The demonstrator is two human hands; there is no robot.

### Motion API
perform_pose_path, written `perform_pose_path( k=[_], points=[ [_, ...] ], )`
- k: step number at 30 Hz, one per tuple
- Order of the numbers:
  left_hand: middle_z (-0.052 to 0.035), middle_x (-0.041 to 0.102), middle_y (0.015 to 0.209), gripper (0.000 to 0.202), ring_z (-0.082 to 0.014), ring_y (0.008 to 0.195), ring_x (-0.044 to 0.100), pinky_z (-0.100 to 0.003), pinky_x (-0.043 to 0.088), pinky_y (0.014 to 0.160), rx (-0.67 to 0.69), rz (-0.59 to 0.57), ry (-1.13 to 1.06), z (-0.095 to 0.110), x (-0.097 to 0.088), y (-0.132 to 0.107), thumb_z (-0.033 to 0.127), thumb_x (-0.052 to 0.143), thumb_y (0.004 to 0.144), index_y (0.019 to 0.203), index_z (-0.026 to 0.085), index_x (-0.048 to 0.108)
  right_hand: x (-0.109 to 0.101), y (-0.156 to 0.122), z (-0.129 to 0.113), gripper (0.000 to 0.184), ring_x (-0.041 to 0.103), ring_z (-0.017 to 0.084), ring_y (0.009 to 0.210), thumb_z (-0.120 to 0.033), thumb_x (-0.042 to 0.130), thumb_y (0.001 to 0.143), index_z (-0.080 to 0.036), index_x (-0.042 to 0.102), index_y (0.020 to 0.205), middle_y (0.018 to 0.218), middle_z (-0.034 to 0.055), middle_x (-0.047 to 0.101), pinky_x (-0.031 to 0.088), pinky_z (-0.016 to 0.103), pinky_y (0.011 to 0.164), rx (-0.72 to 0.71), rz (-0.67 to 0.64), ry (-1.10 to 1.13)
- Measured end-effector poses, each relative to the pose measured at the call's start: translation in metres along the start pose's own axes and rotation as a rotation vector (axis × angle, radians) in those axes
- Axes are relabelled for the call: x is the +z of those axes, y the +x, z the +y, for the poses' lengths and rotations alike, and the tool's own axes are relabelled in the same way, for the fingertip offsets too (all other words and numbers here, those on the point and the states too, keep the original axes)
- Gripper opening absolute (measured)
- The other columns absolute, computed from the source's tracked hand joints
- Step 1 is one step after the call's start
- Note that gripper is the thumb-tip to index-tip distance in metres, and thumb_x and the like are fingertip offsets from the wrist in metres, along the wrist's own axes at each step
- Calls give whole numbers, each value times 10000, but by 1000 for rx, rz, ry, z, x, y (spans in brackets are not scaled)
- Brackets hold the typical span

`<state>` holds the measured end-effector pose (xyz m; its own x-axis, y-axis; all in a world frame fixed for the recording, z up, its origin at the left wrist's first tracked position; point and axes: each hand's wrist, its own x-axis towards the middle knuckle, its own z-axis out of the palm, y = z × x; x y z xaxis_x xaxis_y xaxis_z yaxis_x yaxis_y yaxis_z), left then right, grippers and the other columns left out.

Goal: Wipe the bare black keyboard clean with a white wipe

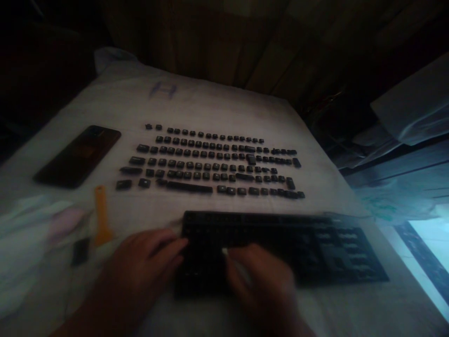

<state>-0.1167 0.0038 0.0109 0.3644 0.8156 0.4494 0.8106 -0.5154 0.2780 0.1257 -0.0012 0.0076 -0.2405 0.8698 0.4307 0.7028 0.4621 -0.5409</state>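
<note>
A black keyboard base (291, 248) lies on the pale sheet in front of me, its keycaps off. My left hand (150, 262) grips its left edge, fingers close together. Over the middle of the base, my right hand (261, 276) is closed in a pinch. A small white tip (225, 251) sticks out of that pinch. Blur and dim light hide what kind of thing it is. Beyond the base, the loose black keycaps (189, 187) are laid out in several rows, roughly in keyboard order.
A dark phone (79, 157) rests at the left. Nearer me lie a yellow flat tool (101, 215), a small black piece (80, 251) and a crumpled white cloth or bag (21, 262). The pale covered surface (217, 103) drops off at the right.
</note>
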Motion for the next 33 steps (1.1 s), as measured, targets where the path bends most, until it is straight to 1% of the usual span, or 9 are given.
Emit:
perform_pose_path(
  k=[6,12,15,18,22,26,30,33],
  points=[
    [2,772,958,234,-176,801,734,-328,612,693,-8,-3,-26,-1,3,0,351,482,980,1087,316,688,7,1,-4,334,537,132,537,-167,463,985,-202,668,724,618,5,595,374,275,539,2,-9,-76],
    [14,770,961,222,-174,808,728,-322,596,703,-8,-7,-29,-5,3,-1,345,492,971,1084,318,681,7,-4,-3,321,525,133,534,-152,468,956,-206,630,683,599,-6,569,367,274,545,-14,-24,-75],
    [20,773,970,223,-172,817,725,-317,592,705,-10,-29,-44,-4,2,-1,348,497,966,1097,326,676,8,-5,-2,293,545,136,545,-150,478,942,-207,643,707,615,-5,589,380,275,551,-6,-39,-63],
    [25,776,962,218,-164,806,727,-310,592,702,3,-26,-43,-3,1,0,346,491,972,1096,321,668,8,-6,-3,284,554,137,543,-155,479,943,-207,660,730,621,-2,606,384,276,547,-6,-38,-58],
    [21,775,959,225,-164,809,727,-316,593,703,1,-28,-45,-2,1,1,338,473,984,1103,317,663,8,-7,-3,300,541,138,521,-150,472,935,-208,648,700,589,-5,591,367,284,527,-13,-26,-64],
    [24,771,950,226,-154,801,721,-300,582,690,11,-20,-32,-2,1,2,335,465,992,1098,308,663,7,-9,-3,291,542,134,521,-140,476,924,-207,644,697,593,-4,595,370,278,532,-4,-34,-41],
    [17,767,959,223,-153,811,712,-296,571,709,17,-17,-45,-3,2,0,322,485,984,1111,297,667,4,-11,-3,297,530,133,516,-139,473,926,-207,640,690,587,-5,586,362,278,532,2,-49,-12],
    [11,762,983,226,-158,841,709,-305,571,739,15,-32,-46,-4,3,-2,309,500,977,1132,293,663,1,-9,-1,269,542,133,531,-146,496,942,-199,658,734,603,-7,596,371,276,544,3,-19,8]
  ],
)
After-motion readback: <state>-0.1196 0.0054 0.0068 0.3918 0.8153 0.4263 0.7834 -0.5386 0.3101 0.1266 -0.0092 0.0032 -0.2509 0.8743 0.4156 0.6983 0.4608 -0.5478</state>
